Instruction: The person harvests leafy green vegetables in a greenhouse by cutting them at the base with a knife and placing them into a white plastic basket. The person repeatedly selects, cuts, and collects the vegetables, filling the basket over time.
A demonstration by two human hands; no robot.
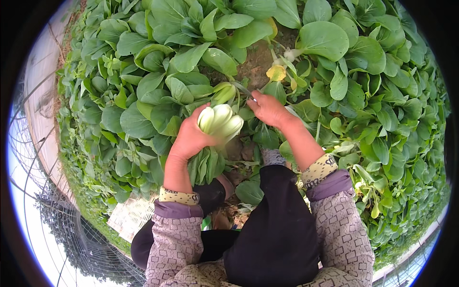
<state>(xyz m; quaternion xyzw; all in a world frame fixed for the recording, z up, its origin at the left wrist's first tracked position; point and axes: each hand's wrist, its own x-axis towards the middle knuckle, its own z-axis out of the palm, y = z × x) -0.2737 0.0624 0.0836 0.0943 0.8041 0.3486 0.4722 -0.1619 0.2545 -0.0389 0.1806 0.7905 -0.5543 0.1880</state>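
My left hand is closed around a cut head of bok choy, its pale stem base turned up and its leaves hanging below my fingers. To the right, my right hand grips a knife, whose grey blade points up and left from my fingertips. The blade reaches beside another bok choy plant with light green stalks, just above the head in my left hand. Whether the blade touches that plant I cannot tell. The knife's handle is mostly hidden in my fist.
Dense leafy bok choy plants surround me. Bare soil shows ahead, near a yellow leaf and a cut stump. A white woven plastic basket stands at lower left. Wilted leaves lie at right, and netting borders the far left.
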